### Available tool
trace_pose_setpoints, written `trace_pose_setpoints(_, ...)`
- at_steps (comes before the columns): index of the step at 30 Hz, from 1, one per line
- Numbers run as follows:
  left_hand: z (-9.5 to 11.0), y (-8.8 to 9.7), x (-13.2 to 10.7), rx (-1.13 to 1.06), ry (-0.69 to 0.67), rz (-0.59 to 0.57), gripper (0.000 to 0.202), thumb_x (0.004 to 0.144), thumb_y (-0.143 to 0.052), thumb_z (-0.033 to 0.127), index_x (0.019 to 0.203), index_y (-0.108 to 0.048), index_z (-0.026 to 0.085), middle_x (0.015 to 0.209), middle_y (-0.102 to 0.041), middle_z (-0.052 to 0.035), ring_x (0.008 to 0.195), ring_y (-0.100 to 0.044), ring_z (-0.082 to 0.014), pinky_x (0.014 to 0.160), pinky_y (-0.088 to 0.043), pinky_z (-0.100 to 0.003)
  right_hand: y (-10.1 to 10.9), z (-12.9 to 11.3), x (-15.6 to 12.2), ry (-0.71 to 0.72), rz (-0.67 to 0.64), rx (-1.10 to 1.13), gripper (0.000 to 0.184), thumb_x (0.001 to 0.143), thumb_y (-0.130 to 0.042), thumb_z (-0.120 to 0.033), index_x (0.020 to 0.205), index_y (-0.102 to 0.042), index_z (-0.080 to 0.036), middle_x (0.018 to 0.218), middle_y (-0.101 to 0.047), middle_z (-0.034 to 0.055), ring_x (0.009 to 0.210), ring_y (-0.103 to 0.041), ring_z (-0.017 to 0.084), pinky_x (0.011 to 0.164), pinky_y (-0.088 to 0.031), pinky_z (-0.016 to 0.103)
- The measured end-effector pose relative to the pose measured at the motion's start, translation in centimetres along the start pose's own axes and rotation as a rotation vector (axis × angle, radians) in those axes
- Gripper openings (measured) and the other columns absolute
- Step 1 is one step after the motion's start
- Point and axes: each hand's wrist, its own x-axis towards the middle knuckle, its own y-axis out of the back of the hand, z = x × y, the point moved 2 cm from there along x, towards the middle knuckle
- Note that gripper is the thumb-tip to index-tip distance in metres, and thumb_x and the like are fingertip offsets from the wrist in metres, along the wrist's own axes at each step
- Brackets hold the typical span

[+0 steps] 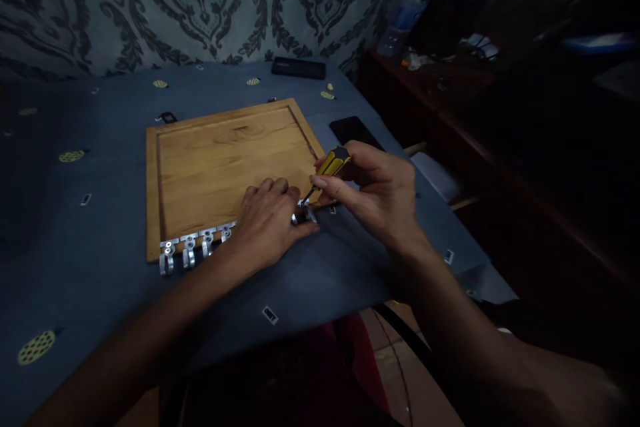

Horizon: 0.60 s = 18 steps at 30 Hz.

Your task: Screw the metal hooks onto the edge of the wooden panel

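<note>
A framed wooden board (225, 167) lies flat on the cloth-covered table. Along its near edge runs a metal hook rail (189, 248) with several silver hooks. My left hand (265, 221) grips the rail toward its right end, fingers bent over the board and thumb along the near side; it hides the rail's middle. Pinched between the thumb and fingers of my right hand (383, 190) is a small screwdriver (332, 163) with a yellow and black handle. Its shaft slants down to the rail's right end. Whether the tip sits in a screw is too small to tell.
A black phone (354, 131) lies right of the board, partly behind my right hand. Another dark, flat rectangular object (299, 68) rests near the patterned wall. Beyond the table's right side, a plastic bottle (400, 23) stands on a dark wooden surface (440, 90).
</note>
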Motion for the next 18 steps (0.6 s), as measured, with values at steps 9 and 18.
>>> trace_pose_setpoints(9, -0.02, 0.04, -0.02, -0.004, -0.002, 0.005, 0.040, 0.089, -0.070, 0.051, 0.109, -0.068, 0.016, 0.112, -0.066, -0.0100, 0.110, -0.058, -0.0328, 0.089, -0.046, -0.045, 0.01, -0.05, 0.10, 0.010, 0.010, 0.005, 0.026, 0.081, -0.080, -0.041, 0.073, -0.065, -0.022, 0.073, -0.062, -0.0004, 0.064, -0.058, 0.014, 0.057, -0.048, 0.029)
trace_pose_setpoints(18, 0.07, 0.13, 0.01, 0.026, 0.008, -0.005, 0.040, 0.090, -0.069, 0.053, 0.106, -0.068, 0.016, 0.105, -0.065, -0.0094, 0.105, -0.059, -0.0312, 0.088, -0.047, -0.044, -0.07, -0.24, -0.26, 0.096, 0.101, -0.003, 0.025, 0.083, -0.079, -0.034, 0.069, -0.063, -0.021, 0.066, -0.059, -0.0016, 0.057, -0.056, 0.012, 0.053, -0.044, 0.028)
